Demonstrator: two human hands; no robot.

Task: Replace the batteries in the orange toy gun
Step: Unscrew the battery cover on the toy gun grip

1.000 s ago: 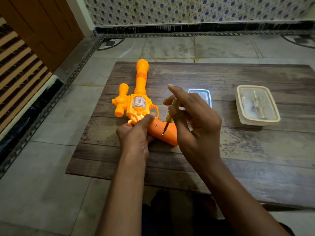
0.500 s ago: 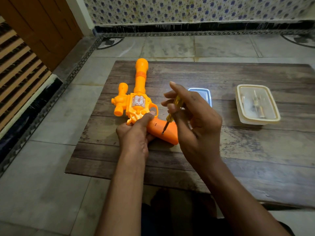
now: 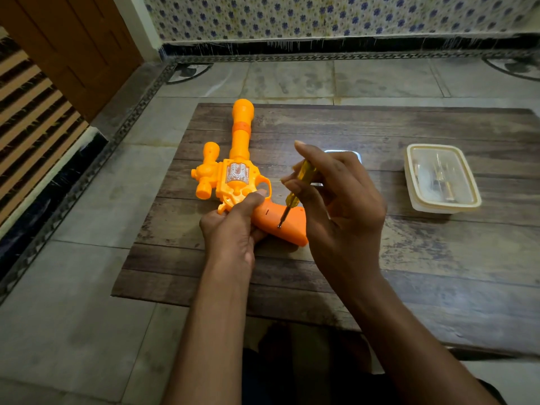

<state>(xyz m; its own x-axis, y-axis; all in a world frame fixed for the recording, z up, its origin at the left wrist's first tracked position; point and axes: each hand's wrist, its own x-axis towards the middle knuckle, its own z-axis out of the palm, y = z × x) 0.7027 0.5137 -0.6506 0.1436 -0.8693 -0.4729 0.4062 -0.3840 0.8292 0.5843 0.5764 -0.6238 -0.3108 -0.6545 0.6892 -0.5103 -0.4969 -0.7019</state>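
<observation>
I'm pinching the screwdriver (image 3: 302, 182) in my right hand (image 3: 339, 206), tip on the grip screw of the gun (image 3: 233, 176) at frame centre on the counter (image 3: 380, 273). My left hand (image 3: 233, 229) is gripping the gun; the tip could slip, stripping the screw.

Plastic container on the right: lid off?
No. The lidded plastic container sits closed on the wooden table, its clear lid in place, apart from both hands and the orange toy gun.
</observation>
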